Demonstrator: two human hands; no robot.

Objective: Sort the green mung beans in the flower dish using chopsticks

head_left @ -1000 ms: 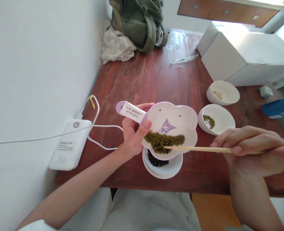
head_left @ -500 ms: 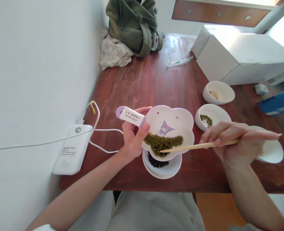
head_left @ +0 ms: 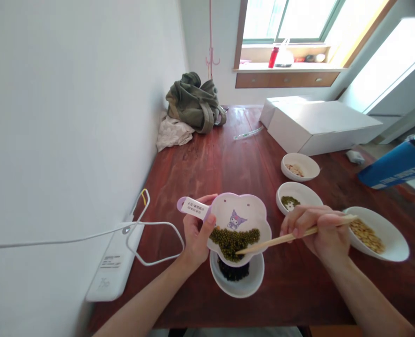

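Observation:
My left hand (head_left: 197, 236) grips a flower-shaped white dish with a lilac rim and a labelled handle (head_left: 255, 213), its thumb on the edge. Green mung beans (head_left: 233, 238) are gathered along the near side of the dish. My right hand (head_left: 316, 231) is closed round wooden chopsticks (head_left: 274, 241), whose tips touch the beans. Partly under the dish stands a white bowl (head_left: 237, 289) of black beans (head_left: 233, 271). Close to my right hand are a bowl (head_left: 309, 193) with some green beans and a bowl (head_left: 397, 245) of yellowish beans or nuts.
Farther back stand a bowl (head_left: 309, 166) with pale pieces, a large white box (head_left: 327, 124) and a blue bottle (head_left: 397, 164). A white power bank (head_left: 114, 267) with a cable lies by the left wall. A green bag (head_left: 193, 103) sits at the far left.
The camera view has tilted up, so the window now shows and everything sits lower. Both hands keep hold of the dish and chopsticks; the chopstick tips stay among the green beans.

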